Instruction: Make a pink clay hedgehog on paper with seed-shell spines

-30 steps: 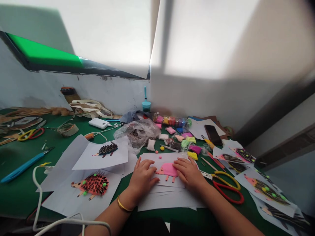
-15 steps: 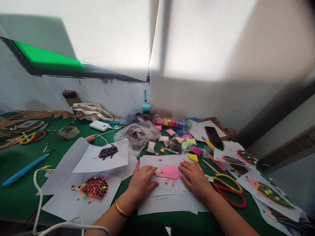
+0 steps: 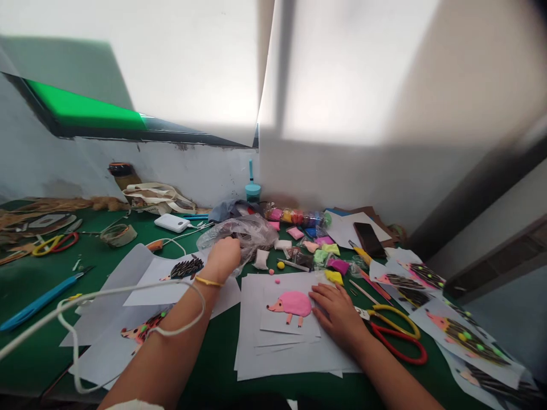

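Note:
My left hand (image 3: 224, 255) reaches into the crumpled clear plastic bag (image 3: 256, 228), which holds dark sunflower seeds; its fingertips are hidden there. A gold bangle (image 3: 208, 281) is on that wrist. My right hand (image 3: 337, 310) lies flat with spread fingers at the right edge of a stack of white paper (image 3: 252, 359). Beside its fingertips, on the top sheet, is a pink clay hedgehog (image 3: 294, 303) with a pale pink face and legs and a smooth back. Two small pink clay balls and a yellow clay ball (image 3: 281, 265) sit above it.
A white cable (image 3: 128, 288) loops over my left forearm. Finished hedgehog pictures (image 3: 464, 336) lie at both sides. Scissors (image 3: 397, 333) rest right of my right hand. Clay packets (image 3: 339, 265), a phone (image 3: 368, 239) and a blue craft knife (image 3: 43, 304) are around.
My left hand has left the paper's left side and moved forward and left into the seed bag. The cable has shifted onto that forearm. My right hand stays on the paper.

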The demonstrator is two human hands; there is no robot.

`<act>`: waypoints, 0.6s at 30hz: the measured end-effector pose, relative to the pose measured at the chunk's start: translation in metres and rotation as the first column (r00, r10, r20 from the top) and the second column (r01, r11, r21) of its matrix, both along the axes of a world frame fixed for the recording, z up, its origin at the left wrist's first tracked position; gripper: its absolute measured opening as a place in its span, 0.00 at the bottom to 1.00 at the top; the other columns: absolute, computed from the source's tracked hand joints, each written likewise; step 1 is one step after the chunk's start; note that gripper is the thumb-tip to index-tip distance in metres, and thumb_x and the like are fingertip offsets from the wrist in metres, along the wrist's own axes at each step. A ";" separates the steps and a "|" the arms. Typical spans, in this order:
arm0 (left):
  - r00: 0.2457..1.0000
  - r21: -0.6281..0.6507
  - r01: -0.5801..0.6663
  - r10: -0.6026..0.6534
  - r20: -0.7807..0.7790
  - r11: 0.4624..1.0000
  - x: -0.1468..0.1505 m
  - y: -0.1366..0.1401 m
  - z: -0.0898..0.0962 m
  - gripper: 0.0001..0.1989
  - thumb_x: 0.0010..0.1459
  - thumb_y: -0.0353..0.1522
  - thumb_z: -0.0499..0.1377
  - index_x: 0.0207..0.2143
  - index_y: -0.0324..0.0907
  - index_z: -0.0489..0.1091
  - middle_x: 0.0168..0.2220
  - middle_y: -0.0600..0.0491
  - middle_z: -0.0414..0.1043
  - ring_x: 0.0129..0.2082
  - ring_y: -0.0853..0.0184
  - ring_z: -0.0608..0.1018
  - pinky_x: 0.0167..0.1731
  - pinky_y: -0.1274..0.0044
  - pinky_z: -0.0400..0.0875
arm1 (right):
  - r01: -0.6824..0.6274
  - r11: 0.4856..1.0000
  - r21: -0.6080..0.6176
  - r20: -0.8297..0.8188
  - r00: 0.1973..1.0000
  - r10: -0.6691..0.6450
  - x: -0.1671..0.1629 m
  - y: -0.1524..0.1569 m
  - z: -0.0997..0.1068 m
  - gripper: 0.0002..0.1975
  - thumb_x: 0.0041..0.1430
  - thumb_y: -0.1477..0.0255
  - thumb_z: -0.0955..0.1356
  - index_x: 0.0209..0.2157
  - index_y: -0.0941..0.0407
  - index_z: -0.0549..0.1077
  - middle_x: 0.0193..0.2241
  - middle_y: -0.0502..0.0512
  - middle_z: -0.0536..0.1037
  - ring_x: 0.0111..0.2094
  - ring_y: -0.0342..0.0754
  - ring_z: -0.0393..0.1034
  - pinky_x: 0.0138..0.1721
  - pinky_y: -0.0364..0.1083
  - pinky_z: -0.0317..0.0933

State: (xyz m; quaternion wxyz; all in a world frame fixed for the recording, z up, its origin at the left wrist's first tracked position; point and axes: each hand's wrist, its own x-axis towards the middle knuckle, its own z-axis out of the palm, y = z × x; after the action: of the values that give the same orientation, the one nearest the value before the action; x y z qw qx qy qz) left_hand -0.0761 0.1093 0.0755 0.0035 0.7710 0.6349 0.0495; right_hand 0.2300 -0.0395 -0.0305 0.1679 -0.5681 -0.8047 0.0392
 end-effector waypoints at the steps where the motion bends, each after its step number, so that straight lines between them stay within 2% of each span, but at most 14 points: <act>1: 1.000 -0.025 -0.018 0.018 -0.007 1.000 -0.002 0.015 0.001 0.12 0.55 0.27 0.53 0.37 0.33 0.74 0.39 0.34 0.73 0.42 0.51 0.76 0.43 0.64 0.68 | 0.000 1.000 -0.001 -0.001 1.000 0.000 0.000 0.000 0.000 0.19 0.61 0.64 0.61 0.53 0.48 0.69 0.55 0.54 0.69 0.57 0.55 0.59 0.61 0.63 0.41; 5: 1.000 -0.106 -0.030 0.031 0.006 0.994 -0.004 0.056 -0.001 0.10 0.52 0.31 0.58 0.35 0.36 0.75 0.39 0.36 0.75 0.42 0.53 0.76 0.44 0.66 0.68 | 0.002 1.000 -0.021 -0.001 1.000 -0.002 -0.001 0.000 0.002 0.19 0.61 0.64 0.61 0.53 0.48 0.69 0.55 0.54 0.69 0.58 0.55 0.58 0.61 0.63 0.42; 9: 0.998 -0.135 -0.016 0.025 0.065 0.991 0.000 0.074 -0.004 0.13 0.51 0.37 0.59 0.36 0.37 0.75 0.39 0.41 0.76 0.42 0.57 0.76 0.45 0.70 0.67 | 0.001 0.999 -0.034 -0.009 1.000 -0.002 -0.002 0.001 0.005 0.19 0.61 0.64 0.61 0.53 0.49 0.69 0.56 0.53 0.68 0.58 0.55 0.58 0.61 0.62 0.43; 13: 0.985 -0.124 0.055 -0.034 0.168 0.991 0.005 0.086 -0.006 0.15 0.58 0.40 0.53 0.40 0.42 0.74 0.41 0.49 0.76 0.43 0.63 0.75 0.46 0.76 0.66 | 0.010 0.999 -0.034 -0.026 1.000 -0.010 -0.001 0.001 0.006 0.20 0.61 0.64 0.61 0.53 0.49 0.69 0.56 0.54 0.68 0.58 0.56 0.58 0.59 0.59 0.48; 18: 0.969 -0.108 0.069 -0.042 0.242 0.992 0.004 0.099 -0.012 0.20 0.62 0.40 0.45 0.42 0.39 0.73 0.39 0.48 0.77 0.43 0.63 0.75 0.46 0.76 0.66 | 0.018 0.999 -0.040 -0.037 0.999 -0.020 -0.002 0.000 0.008 0.20 0.61 0.64 0.61 0.53 0.50 0.70 0.56 0.54 0.68 0.58 0.55 0.58 0.57 0.57 0.52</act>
State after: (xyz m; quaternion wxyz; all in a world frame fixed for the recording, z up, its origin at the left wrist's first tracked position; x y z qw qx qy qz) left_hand -0.0725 0.2078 0.0639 0.1258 0.7754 0.6099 0.1049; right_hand 0.2281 -0.0397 -0.0228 0.1719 -0.5781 -0.7951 0.0640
